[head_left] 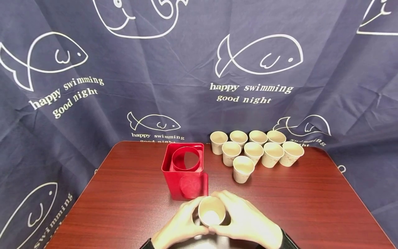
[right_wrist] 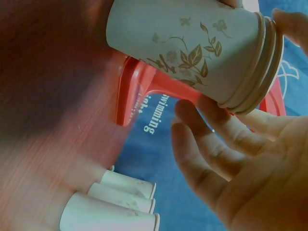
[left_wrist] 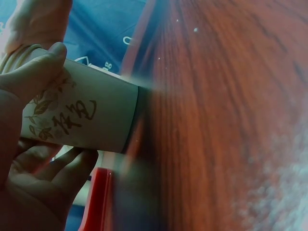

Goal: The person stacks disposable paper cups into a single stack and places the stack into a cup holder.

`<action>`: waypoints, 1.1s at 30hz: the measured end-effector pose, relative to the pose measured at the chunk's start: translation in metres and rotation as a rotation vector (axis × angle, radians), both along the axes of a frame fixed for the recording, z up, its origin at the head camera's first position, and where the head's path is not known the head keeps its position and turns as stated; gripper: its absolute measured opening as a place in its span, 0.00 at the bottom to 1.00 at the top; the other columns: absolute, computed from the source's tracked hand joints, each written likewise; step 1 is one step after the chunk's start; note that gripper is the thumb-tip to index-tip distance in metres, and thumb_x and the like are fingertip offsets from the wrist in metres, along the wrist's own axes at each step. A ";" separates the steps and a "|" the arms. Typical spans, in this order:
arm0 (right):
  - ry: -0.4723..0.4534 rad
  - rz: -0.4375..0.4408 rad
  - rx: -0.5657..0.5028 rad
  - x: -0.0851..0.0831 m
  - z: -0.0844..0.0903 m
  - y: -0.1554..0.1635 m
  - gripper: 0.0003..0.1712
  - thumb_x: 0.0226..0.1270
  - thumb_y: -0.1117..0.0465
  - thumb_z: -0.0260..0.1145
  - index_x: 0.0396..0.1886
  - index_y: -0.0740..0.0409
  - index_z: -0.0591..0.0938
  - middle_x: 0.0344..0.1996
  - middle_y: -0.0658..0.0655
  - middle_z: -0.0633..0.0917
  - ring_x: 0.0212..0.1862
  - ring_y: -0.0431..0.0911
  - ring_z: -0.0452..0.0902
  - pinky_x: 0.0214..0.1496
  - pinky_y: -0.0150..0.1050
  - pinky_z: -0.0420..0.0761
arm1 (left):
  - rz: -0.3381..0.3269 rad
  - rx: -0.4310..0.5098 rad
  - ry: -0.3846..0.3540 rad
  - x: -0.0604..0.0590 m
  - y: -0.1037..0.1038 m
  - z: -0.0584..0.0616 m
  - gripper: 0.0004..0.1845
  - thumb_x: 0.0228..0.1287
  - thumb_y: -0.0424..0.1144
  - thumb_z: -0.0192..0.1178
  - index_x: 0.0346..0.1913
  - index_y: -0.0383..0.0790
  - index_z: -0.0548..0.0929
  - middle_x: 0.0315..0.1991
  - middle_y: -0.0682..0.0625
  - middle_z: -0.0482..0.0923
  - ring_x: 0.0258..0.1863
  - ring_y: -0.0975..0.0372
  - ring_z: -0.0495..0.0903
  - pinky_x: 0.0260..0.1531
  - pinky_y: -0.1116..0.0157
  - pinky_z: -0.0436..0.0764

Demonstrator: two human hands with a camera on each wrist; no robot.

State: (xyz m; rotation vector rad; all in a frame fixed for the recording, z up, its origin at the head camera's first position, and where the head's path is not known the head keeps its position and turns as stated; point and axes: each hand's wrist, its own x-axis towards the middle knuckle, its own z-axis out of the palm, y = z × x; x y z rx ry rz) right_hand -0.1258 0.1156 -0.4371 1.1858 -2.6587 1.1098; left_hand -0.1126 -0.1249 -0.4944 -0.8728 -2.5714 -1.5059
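One stack of paper cups (head_left: 211,211) stands upright between the two hands, mouth up, long axis vertical; the right wrist view shows several nested rims. The left hand (head_left: 178,228) and right hand (head_left: 248,223) each curl around its sides, fingers wrapped on the wall. Just beyond the fingertips stands one red holder (head_left: 185,171). Farther off, beyond the right hand, nine single cups (head_left: 255,150) stand mouth up on the table (head_left: 311,207).
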 end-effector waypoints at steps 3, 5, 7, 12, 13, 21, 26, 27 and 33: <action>0.044 -0.001 0.020 0.000 0.000 0.001 0.34 0.58 0.32 0.74 0.63 0.31 0.77 0.52 0.32 0.82 0.52 0.33 0.79 0.57 0.36 0.81 | -0.005 -0.002 0.022 0.000 0.000 0.000 0.41 0.48 0.41 0.81 0.68 0.53 0.76 0.58 0.56 0.84 0.54 0.63 0.83 0.59 0.66 0.81; 0.075 -0.002 0.034 0.001 0.000 0.002 0.35 0.59 0.31 0.73 0.65 0.30 0.76 0.54 0.32 0.81 0.54 0.33 0.78 0.59 0.37 0.81 | -0.013 0.004 0.038 -0.001 0.000 0.000 0.40 0.51 0.45 0.81 0.68 0.53 0.75 0.58 0.55 0.84 0.55 0.63 0.84 0.59 0.65 0.81; 0.120 -0.012 0.051 0.001 0.000 0.004 0.36 0.59 0.30 0.72 0.66 0.30 0.75 0.56 0.31 0.80 0.56 0.33 0.77 0.61 0.39 0.80 | -0.020 0.005 0.070 -0.001 0.000 0.000 0.40 0.52 0.49 0.81 0.68 0.53 0.75 0.57 0.56 0.84 0.55 0.64 0.84 0.59 0.65 0.82; 0.232 -0.100 0.112 0.002 -0.002 0.012 0.43 0.57 0.27 0.71 0.70 0.36 0.76 0.64 0.38 0.80 0.67 0.42 0.76 0.66 0.48 0.80 | -0.018 0.016 0.096 -0.002 0.001 0.000 0.41 0.51 0.52 0.81 0.68 0.54 0.74 0.57 0.58 0.84 0.54 0.66 0.84 0.57 0.65 0.83; 0.241 -0.119 0.123 0.003 -0.001 0.014 0.45 0.57 0.26 0.71 0.71 0.38 0.75 0.66 0.40 0.79 0.69 0.45 0.74 0.67 0.50 0.79 | -0.018 0.016 0.096 -0.002 0.001 0.000 0.41 0.50 0.53 0.81 0.68 0.54 0.74 0.57 0.59 0.84 0.53 0.66 0.84 0.57 0.65 0.83; 0.281 -0.198 0.163 0.003 0.005 0.033 0.52 0.54 0.27 0.73 0.76 0.38 0.70 0.70 0.44 0.77 0.71 0.44 0.73 0.67 0.48 0.79 | -0.016 0.018 0.083 -0.002 0.001 -0.001 0.43 0.48 0.52 0.82 0.68 0.56 0.74 0.57 0.59 0.84 0.53 0.66 0.84 0.57 0.65 0.83; 0.374 -0.223 0.158 0.003 0.008 0.047 0.53 0.53 0.28 0.74 0.76 0.43 0.72 0.71 0.48 0.77 0.70 0.49 0.74 0.77 0.28 0.59 | -0.001 0.008 0.042 -0.001 0.001 -0.001 0.44 0.46 0.51 0.83 0.68 0.56 0.75 0.57 0.59 0.83 0.53 0.67 0.83 0.58 0.65 0.83; 0.399 -0.225 0.151 0.003 0.009 0.050 0.53 0.53 0.28 0.75 0.75 0.44 0.72 0.71 0.49 0.77 0.70 0.50 0.74 0.78 0.25 0.53 | 0.001 0.007 0.035 -0.001 0.001 -0.001 0.44 0.46 0.52 0.83 0.68 0.56 0.75 0.57 0.60 0.83 0.53 0.67 0.83 0.58 0.65 0.83; 0.474 -0.272 0.168 0.000 0.014 0.064 0.54 0.52 0.30 0.76 0.75 0.49 0.73 0.70 0.56 0.77 0.71 0.55 0.71 0.80 0.24 0.42 | 0.009 0.010 -0.020 0.000 0.001 0.001 0.43 0.45 0.51 0.84 0.67 0.59 0.75 0.56 0.61 0.83 0.53 0.67 0.83 0.59 0.65 0.82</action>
